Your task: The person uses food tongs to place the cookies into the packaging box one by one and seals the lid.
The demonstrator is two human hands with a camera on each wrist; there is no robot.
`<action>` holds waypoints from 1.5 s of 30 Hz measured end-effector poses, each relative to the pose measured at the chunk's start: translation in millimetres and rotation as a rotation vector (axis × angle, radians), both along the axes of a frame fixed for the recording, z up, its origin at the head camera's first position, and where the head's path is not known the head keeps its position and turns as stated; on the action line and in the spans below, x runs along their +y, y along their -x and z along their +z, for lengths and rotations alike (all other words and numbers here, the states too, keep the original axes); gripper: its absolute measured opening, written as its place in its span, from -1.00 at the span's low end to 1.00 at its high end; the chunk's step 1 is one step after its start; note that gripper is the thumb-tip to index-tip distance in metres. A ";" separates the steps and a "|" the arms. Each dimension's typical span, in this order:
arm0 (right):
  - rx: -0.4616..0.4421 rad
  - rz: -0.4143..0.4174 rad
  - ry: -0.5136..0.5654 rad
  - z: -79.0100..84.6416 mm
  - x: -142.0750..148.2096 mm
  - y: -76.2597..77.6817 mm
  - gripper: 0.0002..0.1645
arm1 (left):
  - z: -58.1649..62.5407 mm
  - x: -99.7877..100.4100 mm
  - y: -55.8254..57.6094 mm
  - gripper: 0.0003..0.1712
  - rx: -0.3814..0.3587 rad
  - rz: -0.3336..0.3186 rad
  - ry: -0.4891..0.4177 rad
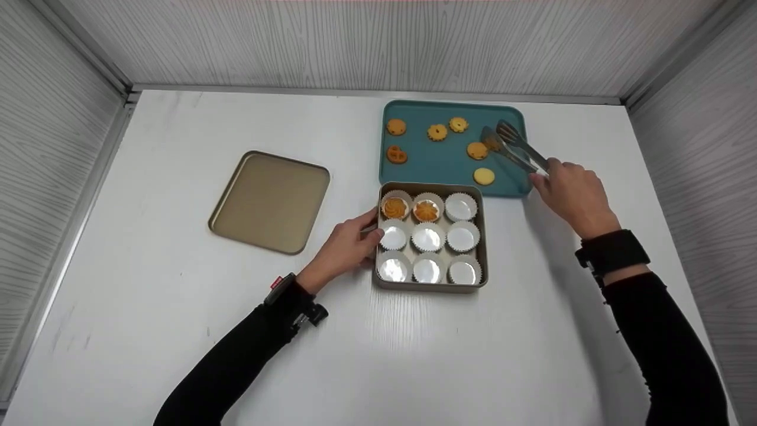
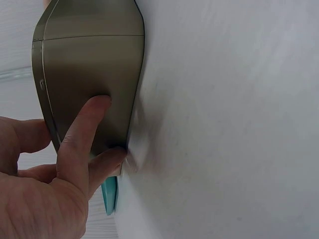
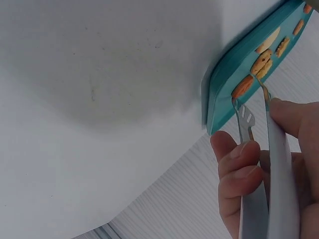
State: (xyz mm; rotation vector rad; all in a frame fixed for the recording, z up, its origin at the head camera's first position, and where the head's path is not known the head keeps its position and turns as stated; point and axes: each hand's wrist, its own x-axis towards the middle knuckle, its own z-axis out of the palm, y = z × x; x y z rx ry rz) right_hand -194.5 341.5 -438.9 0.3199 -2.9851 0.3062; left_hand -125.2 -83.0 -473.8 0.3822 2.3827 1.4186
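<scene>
My left hand holds the left wall of a square metal tin, thumb at the rim and fingers on the outer side. Inside are white paper cups in rows; two in the back row hold piped cookies. My right hand grips metal tongs over the right part of a teal tray. In the right wrist view, the tongs' tips lie either side of a brown cookie. Whether they touch it, I cannot tell.
Other cookies lie on the tray, among them a pretzel-shaped one, flower-shaped ones and a plain pale round. A shallow square metal lid rests on the white table at left. Grey panels border the table.
</scene>
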 end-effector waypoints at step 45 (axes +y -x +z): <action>-0.026 0.002 0.189 6.4 13.6 -17.9 -0.46 | -0.8 0.2 0.2 -0.34 0.064 0.003 0.038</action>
